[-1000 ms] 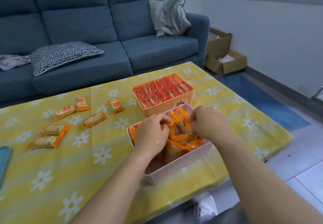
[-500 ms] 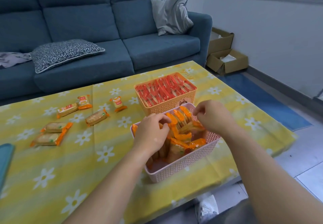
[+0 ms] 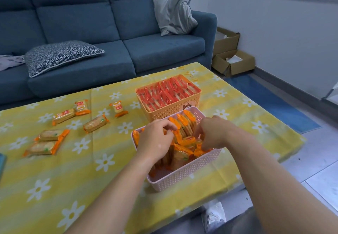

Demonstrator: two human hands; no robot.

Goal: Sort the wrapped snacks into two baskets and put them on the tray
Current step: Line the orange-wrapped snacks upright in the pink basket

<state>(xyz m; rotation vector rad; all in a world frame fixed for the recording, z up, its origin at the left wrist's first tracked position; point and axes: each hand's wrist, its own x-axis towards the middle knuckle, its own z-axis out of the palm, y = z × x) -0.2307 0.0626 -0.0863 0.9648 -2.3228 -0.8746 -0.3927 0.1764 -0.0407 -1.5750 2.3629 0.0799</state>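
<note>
Left hand [image 3: 155, 140] and right hand [image 3: 212, 135] both curl around orange snacks [image 3: 184, 124] inside the pink basket [image 3: 182, 175] — the orange basket [image 3: 164, 112] beyond them looks full; six loose snacks [image 3: 96, 123] left of the left hand remain unsorted, both baskets yet to be moved

the left hand [image 3: 155, 142] and right hand [image 3: 212, 135] are bare, and so are both forearms [image 3: 113, 188] all the way back from the fingers to the frame edge. far behind the right wrist, grey cloth [image 3: 256, 221] covers a leg, beside a white shoe [image 3: 214, 215].
</note>
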